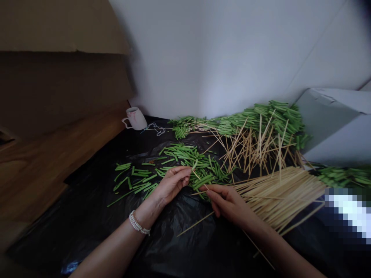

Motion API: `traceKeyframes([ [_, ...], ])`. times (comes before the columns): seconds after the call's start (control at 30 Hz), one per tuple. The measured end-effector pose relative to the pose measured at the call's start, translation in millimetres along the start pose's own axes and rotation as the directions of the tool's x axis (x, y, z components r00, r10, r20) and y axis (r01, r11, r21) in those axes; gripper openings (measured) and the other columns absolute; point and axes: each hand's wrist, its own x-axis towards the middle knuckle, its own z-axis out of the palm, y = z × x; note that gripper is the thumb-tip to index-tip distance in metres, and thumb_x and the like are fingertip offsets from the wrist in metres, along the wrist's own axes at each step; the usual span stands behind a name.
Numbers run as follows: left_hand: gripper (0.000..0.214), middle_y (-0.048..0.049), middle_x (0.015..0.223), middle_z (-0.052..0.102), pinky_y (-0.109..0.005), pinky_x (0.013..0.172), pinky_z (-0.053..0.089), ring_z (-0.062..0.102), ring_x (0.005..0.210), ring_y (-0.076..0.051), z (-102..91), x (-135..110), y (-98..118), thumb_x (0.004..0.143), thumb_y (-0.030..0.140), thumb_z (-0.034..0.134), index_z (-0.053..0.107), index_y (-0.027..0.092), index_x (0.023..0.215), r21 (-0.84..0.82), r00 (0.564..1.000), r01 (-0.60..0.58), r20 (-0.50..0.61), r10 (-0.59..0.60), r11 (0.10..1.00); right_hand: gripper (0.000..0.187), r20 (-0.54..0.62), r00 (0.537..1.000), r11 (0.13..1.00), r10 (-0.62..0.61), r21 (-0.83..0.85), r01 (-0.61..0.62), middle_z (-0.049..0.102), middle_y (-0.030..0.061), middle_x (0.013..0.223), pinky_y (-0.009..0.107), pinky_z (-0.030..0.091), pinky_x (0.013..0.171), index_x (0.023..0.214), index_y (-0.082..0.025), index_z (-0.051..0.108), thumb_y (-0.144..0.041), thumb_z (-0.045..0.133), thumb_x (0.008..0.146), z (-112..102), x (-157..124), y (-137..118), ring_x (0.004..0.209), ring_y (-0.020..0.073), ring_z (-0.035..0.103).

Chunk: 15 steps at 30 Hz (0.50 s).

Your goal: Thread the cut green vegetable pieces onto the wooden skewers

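Observation:
My left hand (175, 182), with a beaded bracelet on the wrist, is closed in a pinch on a short piece of green bean (195, 165). My right hand (227, 200) grips a thin bamboo skewer (198, 179), its tip pointing up and left to the bean piece at my left fingertips. Whether the tip has entered the bean cannot be seen. Cut green bean pieces (185, 151) lie loose behind and around both hands. Another skewer (194, 224) shows below my right hand; whether it is held or lying there is unclear. Loose bamboo skewers (284, 197) lie fanned out beside my right forearm.
Skewers threaded with beans (261, 117) are heaped at the back right, sticks pointing forward. More beans (344, 175) lie at the right. A white mug (136, 119) and tangled string (158, 129) stand back left. Black plastic sheeting (171, 239) covers the surface. A white box (336, 123) borders the right.

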Motion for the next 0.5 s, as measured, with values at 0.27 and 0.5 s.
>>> traceKeyframes([
  [0.27, 0.020, 0.0021, 0.064, 0.060, -0.013, 0.053, 0.042, 0.051, 0.053, -0.003, -3.7, 2.3, -2.3, 0.062, 0.018, 0.084, 0.074, 0.011, 0.078, -0.011, 1.000, -0.006, -0.026, 0.006, 1.000, 0.042, 0.006, 1.000, 1.000, 0.011, 0.001, -0.011, 0.047, -0.0070, 0.043, 0.021, 0.024, 0.043, 0.110, -0.016, 0.065, -0.049, 0.047, 0.091, -0.1, -0.3, -1.0, 0.040, 0.0081, 0.035],
  [0.5, 0.020, 0.0024, 0.062, 0.058, -0.013, 0.053, 0.041, 0.049, 0.053, -0.003, -6.2, 2.6, -3.5, 0.062, 0.020, 0.084, 0.074, 0.011, 0.078, 0.022, 1.000, -0.009, -0.015, 0.009, 1.000, 0.041, 0.001, 1.000, 1.000, -0.002, 0.002, 0.002, 0.045, -0.0076, 0.042, 0.021, 0.025, 0.044, 0.109, -0.016, 0.065, -0.048, 0.047, 0.092, 0.8, -0.3, 2.0, 0.040, 0.0078, 0.035],
])
